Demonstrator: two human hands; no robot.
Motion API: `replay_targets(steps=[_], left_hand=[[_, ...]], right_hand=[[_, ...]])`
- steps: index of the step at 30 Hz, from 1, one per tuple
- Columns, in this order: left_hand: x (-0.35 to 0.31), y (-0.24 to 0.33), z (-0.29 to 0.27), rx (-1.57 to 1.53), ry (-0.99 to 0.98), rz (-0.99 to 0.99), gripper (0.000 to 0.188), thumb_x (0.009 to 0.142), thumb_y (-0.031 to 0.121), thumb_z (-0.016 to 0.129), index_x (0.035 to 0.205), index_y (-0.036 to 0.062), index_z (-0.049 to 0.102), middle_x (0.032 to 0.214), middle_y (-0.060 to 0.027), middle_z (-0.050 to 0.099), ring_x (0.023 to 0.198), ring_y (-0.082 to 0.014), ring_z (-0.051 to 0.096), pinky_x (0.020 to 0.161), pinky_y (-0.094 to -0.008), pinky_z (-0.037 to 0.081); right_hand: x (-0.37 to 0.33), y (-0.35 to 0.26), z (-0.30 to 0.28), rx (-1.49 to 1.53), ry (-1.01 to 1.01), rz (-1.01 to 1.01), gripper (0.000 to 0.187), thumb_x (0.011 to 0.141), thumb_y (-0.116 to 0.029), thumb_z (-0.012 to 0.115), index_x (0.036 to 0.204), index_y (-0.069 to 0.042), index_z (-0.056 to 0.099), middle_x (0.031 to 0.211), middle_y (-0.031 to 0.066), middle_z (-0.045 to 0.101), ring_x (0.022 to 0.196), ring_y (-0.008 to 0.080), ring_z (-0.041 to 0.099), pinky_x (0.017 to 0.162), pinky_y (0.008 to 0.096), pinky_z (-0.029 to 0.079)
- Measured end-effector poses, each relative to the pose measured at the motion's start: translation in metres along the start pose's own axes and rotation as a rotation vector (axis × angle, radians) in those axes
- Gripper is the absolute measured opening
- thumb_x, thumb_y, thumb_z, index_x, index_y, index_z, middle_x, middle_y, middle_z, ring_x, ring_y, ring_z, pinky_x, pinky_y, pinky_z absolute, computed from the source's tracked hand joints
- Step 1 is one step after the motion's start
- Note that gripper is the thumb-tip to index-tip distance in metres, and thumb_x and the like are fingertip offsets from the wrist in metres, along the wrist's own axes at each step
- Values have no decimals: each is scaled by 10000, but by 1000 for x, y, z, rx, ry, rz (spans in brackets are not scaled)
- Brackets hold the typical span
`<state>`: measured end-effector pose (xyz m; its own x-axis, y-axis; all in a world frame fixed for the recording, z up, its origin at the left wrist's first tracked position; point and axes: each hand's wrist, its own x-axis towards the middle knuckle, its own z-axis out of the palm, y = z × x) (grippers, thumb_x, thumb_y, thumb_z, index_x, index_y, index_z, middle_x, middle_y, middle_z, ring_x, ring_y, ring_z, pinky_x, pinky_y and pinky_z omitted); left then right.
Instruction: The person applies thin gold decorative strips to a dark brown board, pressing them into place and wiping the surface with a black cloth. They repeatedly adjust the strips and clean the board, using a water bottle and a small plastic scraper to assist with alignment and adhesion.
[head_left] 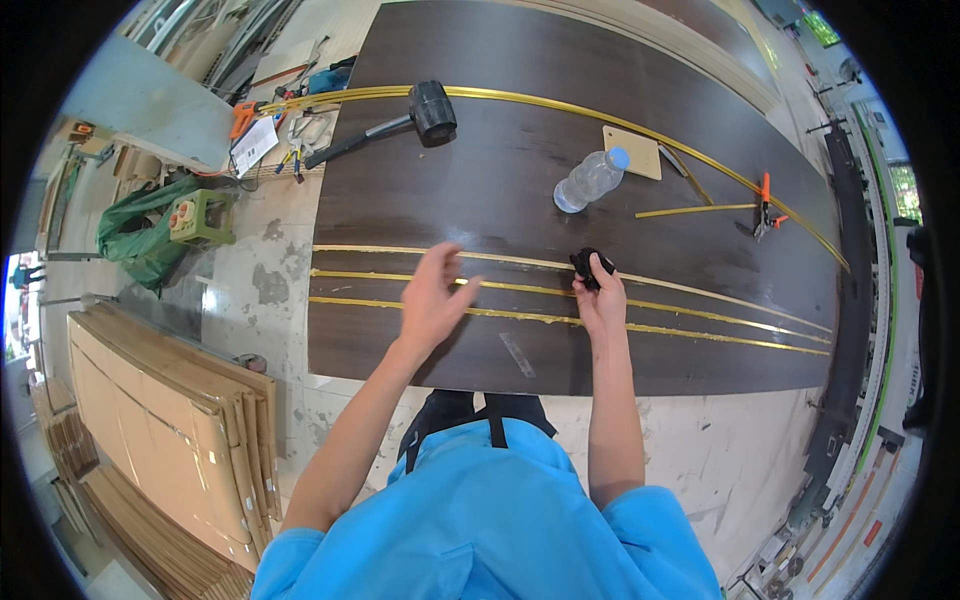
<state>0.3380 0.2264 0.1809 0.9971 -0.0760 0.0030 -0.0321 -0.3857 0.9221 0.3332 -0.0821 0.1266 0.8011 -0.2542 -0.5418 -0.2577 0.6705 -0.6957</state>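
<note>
Three thin gold strips (700, 311) run side by side along the near part of a dark brown board (480, 200). My left hand (434, 295) is over their left half, fingers apart and holding nothing; whether it touches the board I cannot tell. In my right hand (603, 305), thumb and fingers close round a small black lump (590, 267), perhaps a crumpled cloth, above the strips right of the middle. Its exact kind is unclear. A pale scrap (517, 354) lies on the board between my arms.
On the board are a black mallet (432, 113), a clear bottle with a blue cap (592, 180), a cream square plate (632, 152), orange-handled cutters (766, 205) and long gold strips (560, 104). Brown flat cartons (165, 420) lean at the left, near a green stool (203, 217).
</note>
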Motion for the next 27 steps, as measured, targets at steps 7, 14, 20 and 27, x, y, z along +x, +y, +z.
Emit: replay_targets(steps=[7, 14, 20, 27], left_hand=[[139, 77, 129, 56, -131, 159, 882, 798, 275, 918, 1515, 32, 466, 1537, -190, 511, 1422, -305, 516, 1108, -451, 497], [169, 99, 155, 41, -240, 75, 733, 758, 279, 933, 1378, 64, 606, 1270, -138, 716, 1185, -310, 685, 1065, -403, 513], [140, 140, 115, 540, -391, 203, 643, 759, 242, 865, 1353, 133, 643, 1222, -138, 672, 1111, -381, 692, 956, -468, 568], [128, 156, 87, 838, -395, 258, 625, 732, 145, 790, 1345, 190, 678, 1157, -136, 652, 1036, -388, 697, 907, -499, 575]], right_hand=[[-31, -53, 15, 323, -252, -20, 150, 1098, -187, 638, 1212, -89, 631, 1101, 84, 714, 951, 182, 651, 774, 336, 528], [-13, -105, -5, 194, -250, -76, 230, 1070, -156, 686, 1255, -50, 601, 1073, 113, 728, 888, 195, 699, 711, 325, 569], [15, -109, 6, -5, -149, -172, 239, 1037, -176, 752, 1190, -13, 670, 971, 58, 733, 761, 117, 659, 656, 281, 555], [18, -87, 28, 32, -298, -143, 249, 1096, -208, 655, 1244, -10, 682, 1002, 49, 743, 794, 107, 662, 707, 282, 564]])
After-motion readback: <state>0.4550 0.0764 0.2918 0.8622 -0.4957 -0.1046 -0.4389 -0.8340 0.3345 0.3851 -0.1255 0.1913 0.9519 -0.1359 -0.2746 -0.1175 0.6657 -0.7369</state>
